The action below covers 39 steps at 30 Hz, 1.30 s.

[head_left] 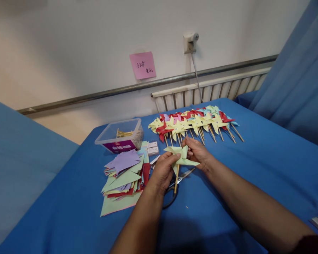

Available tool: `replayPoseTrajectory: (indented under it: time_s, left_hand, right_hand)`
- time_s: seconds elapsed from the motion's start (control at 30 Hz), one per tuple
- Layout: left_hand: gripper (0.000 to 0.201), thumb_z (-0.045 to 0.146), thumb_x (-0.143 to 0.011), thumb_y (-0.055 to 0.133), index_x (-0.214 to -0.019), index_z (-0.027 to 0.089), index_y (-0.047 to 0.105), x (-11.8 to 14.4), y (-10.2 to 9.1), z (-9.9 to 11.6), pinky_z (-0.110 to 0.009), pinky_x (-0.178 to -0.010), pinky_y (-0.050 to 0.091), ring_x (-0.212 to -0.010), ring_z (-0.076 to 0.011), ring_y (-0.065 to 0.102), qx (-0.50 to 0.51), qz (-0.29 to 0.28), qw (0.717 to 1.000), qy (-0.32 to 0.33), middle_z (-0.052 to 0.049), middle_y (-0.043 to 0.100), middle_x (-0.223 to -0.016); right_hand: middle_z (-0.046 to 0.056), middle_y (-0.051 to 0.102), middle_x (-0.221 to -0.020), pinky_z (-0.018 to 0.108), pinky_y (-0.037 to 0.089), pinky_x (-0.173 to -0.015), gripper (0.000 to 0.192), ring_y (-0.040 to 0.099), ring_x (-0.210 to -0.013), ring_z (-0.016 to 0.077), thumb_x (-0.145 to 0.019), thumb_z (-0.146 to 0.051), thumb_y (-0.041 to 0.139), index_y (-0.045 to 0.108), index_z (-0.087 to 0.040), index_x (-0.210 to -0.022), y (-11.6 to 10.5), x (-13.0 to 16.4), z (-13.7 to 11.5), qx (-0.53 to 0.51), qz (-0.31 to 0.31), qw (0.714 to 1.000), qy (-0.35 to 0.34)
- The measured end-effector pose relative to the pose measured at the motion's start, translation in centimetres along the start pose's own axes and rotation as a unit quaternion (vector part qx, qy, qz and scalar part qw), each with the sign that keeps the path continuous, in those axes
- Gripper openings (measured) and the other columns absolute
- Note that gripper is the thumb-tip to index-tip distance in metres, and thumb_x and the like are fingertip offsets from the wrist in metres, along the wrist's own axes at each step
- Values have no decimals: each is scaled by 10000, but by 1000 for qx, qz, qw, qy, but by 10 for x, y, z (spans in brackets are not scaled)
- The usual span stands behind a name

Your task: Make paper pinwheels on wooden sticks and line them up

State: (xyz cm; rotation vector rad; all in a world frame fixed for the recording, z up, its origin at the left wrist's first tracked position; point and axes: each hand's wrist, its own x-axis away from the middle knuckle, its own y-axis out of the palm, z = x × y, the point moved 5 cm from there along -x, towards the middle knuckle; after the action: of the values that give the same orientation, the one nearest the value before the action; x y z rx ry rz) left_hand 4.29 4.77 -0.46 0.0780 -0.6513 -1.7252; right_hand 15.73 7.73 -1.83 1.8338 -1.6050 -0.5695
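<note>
Both hands hold a light green paper pinwheel (182, 157) on a thin wooden stick (176, 180) above the blue table. My left hand (163, 171) grips the pinwheel's left side and the top of the stick. My right hand (198, 151) pinches the pinwheel's centre and right blades. Black-handled scissors (175, 185) lie on the cloth just under the hands.
A row of several finished pinwheels (194, 123) lies behind the hands. A pile of cut coloured paper (124, 173) sits at the left, with small white boxes (153, 148) and a clear plastic tub of sticks (122, 135) beyond it. The blue table cloth (254, 169) spreads to the right.
</note>
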Motion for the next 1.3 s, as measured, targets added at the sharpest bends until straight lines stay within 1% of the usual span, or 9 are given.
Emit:
replayPoseTrajectory:
  time_s: [0.1, 0.2, 0.3, 0.4, 0.5, 0.7, 0.9, 1.2, 1.3]
  left_hand:
    - [210, 219, -585, 816, -721, 116, 692, -2, -1, 1, -252, -641, 454, -575, -129, 601, -6, 8, 1000, 14, -57, 697, -678]
    - [243, 243, -562, 831, -719, 120, 692, -5, -8, 6, -257, -644, 453, -602, -143, 610, -30, 65, 995, 64, -59, 698, -689]
    - [277, 281, -528, 854, -692, 126, 693, -7, -18, 12, -245, -588, 420, -560, -133, 580, -83, 129, 982, 112, -33, 675, -641]
    - [272, 311, -510, 859, -605, 138, 672, -7, -21, 15, -221, -503, 339, -479, -96, 492, -135, 147, 971, 130, 19, 595, -535]
    - [251, 319, -545, 841, -589, 143, 668, -7, -18, 14, -215, -492, 325, -485, -87, 470, -137, 110, 976, 126, 22, 584, -536]
    - [211, 333, -703, 749, -781, 139, 720, -7, -11, 13, -251, -631, 445, -645, -144, 597, -8, 20, 995, 93, -47, 690, -728]
    - [237, 304, -696, 775, -830, 115, 726, -4, -4, 13, -269, -699, 489, -688, -160, 638, -4, -11, 998, 59, -87, 717, -792]
    - [258, 320, -747, 738, -914, 125, 720, -6, -4, 11, -278, -720, 521, -726, -169, 656, 48, -28, 997, 58, -83, 724, -844]
    - [262, 309, -728, 757, -889, 107, 714, -6, -3, 10, -275, -723, 521, -722, -167, 658, 32, -33, 998, 48, -88, 724, -837]
  right_hand:
    - [-94, 383, -430, 178, 198, -361, 421, 274, -351, 31, -633, -554, 777, 606, -170, -661, -3, -1, -2, 7, 37, 999, -15]
    - [-38, 519, -516, 201, 310, -407, 465, 414, -416, 67, -666, -620, 716, 653, -162, -723, -6, -1, -3, 29, 63, 997, -28]
    - [-12, 599, -597, 226, 390, -498, 425, 505, -514, 101, -636, -571, 761, 652, -168, -714, -2, 0, -3, 104, 44, 992, -56]
    - [-34, 632, -635, 232, 419, -576, 346, 541, -583, 109, -571, -430, 840, 648, -179, -711, 4, 2, 0, 152, 9, 985, -82]
    - [-6, 702, -760, 272, 465, -673, 328, 611, -687, 140, -578, -390, 839, 684, -183, -780, 6, 2, 3, 146, -6, 986, -82]
    - [25, 737, -837, 312, 504, -726, 334, 661, -723, 159, -572, -334, 850, 717, -179, -836, 3, 2, -2, 90, 5, 994, -56]
    - [30, 738, -839, 305, 503, -725, 304, 666, -718, 149, -603, -310, 840, 721, -172, -847, 7, 6, -5, 64, 0, 997, -44]
    - [35, 736, -833, 313, 509, -712, 347, 663, -707, 153, -588, -339, 849, 716, -160, -854, 7, 4, -4, 58, 0, 998, -33]
    - [40, 736, -830, 313, 510, -716, 363, 662, -709, 156, -587, -344, 850, 710, -152, -861, 7, 5, -3, 52, -1, 998, -23]
